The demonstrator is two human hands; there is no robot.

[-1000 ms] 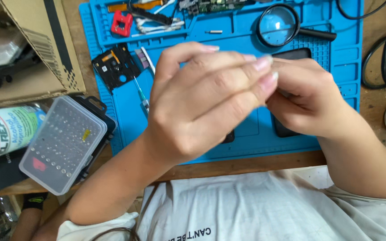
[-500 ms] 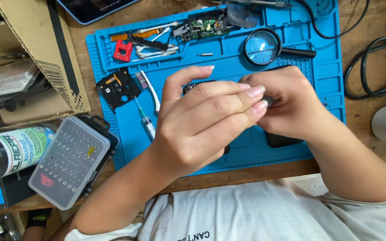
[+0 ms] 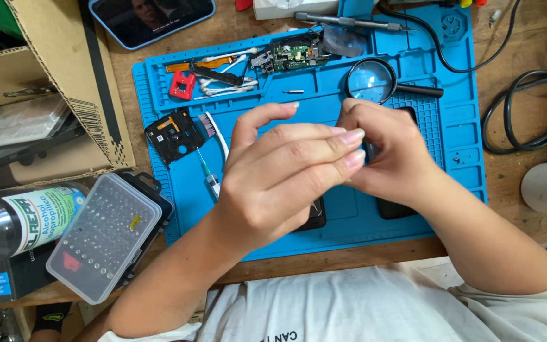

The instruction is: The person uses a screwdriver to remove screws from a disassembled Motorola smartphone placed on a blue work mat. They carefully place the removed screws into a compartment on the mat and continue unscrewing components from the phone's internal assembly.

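Since half a second ago the view has tipped upward: more of the far counter (image 3: 242, 28) shows, including a tablet (image 3: 150, 19) at the top edge, and both hands sit lower and further right. They have not parted.

Left hand (image 3: 280, 183) raised over the blue work mat (image 3: 457, 158), back toward the camera, fingers (image 3: 324, 136) extended rightward and meeting the right hand (image 3: 390, 155). Right hand curled tight around a small dark item (image 3: 370, 152); only a sliver shows between the two hands, kind cannot be told. Whether the left fingers pinch it or merely rest against it cannot be told.

Item held above mat centre, just below the magnifying glass (image 3: 370, 80).

On the mat under the hands: two dark flat devices (image 3: 394, 208), mostly covered. Left part of mat: black square frame part (image 3: 173, 134), small brush (image 3: 213, 130), thin screwdriver (image 3: 207, 174). Top of mat: green circuit board (image 3: 289, 54), red clip (image 3: 182, 84).

Off the mat, left: clear bit case (image 3: 106, 237), bottle lying on its side (image 3: 26, 221), cardboard box (image 3: 52, 82). Right: black cables (image 3: 527, 114).
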